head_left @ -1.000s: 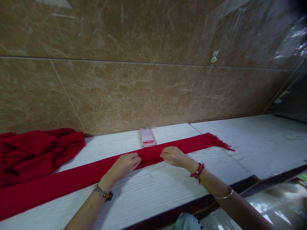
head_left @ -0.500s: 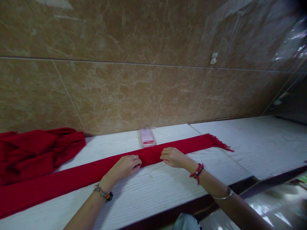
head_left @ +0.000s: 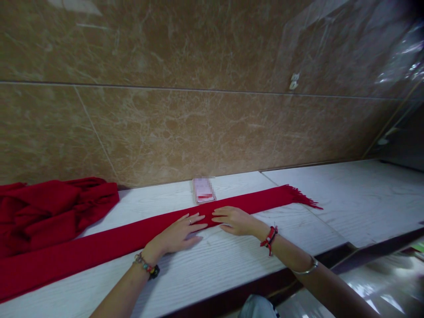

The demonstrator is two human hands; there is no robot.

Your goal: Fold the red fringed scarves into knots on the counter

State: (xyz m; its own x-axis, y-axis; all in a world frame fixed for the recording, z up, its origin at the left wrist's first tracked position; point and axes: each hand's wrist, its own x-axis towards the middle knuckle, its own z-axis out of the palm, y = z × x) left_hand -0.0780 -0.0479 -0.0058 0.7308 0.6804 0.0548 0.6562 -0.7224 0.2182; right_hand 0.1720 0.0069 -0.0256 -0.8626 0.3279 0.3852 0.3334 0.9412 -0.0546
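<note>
A red scarf [head_left: 112, 242] lies folded into a long strip across the white tabletop [head_left: 228, 260], its fringed end pointing right. My left hand [head_left: 179, 233], with a ring and a beaded bracelet, rests flat on the scarf's near edge with fingers spread. Just to its right, my right hand [head_left: 236, 221] lies on the strip too, fingers stretched out toward the left. The fingertips of both hands are close together. Neither hand grips the cloth.
A bunched heap of red fabric [head_left: 56, 207] sits at the left by the wall. Beyond the scarf is a phone-like object [head_left: 203, 190], partly blurred. A brown marble-tiled wall [head_left: 198, 128] borders the far side; the table's dark front edge [head_left: 274, 285] runs along the near side.
Both hands have gone from curled fingers to flattened, outstretched ones on the scarf. They have moved slightly closer together. The scarf looks unmoved.
</note>
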